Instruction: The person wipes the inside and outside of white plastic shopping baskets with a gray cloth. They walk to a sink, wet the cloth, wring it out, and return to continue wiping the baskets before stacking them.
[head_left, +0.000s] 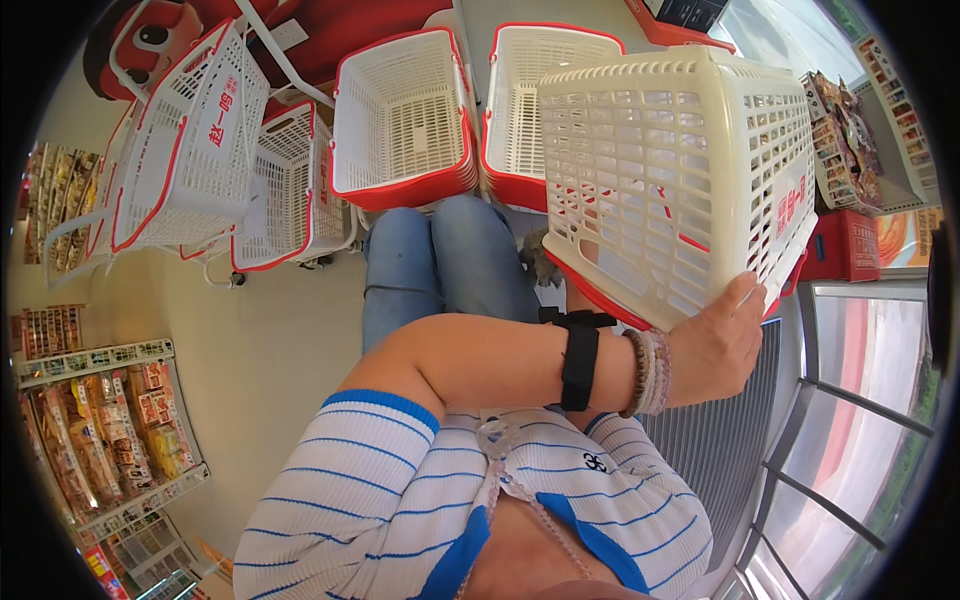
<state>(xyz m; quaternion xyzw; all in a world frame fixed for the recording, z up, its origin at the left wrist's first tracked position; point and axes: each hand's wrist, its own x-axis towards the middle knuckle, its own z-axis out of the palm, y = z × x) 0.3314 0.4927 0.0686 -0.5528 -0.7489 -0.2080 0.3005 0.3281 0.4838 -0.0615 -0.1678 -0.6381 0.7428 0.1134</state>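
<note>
My left hand (724, 337) reaches across my body to the right and grips the lower rim corner of a white plastic shopping basket (630, 150). The basket is tipped upside down, its slatted bottom up and its red-edged opening facing down. It bears red writing on one side. Of my right arm, only part of the forearm with a black strap shows, below the basket's left edge; the right hand itself is hidden behind the basket. Beside my knee, next to the basket, hangs a grey fluffy cloth-like thing (541, 259), partly covered.
Two stacks of white baskets with red rims, a left one (405, 112) and a right one (517, 97), stand before my knees. Left are basket trolleys (187, 142) on wheels. Snack shelves (112, 435) line the far left; a snack rack (844, 142) and glass panes (862, 360) are right.
</note>
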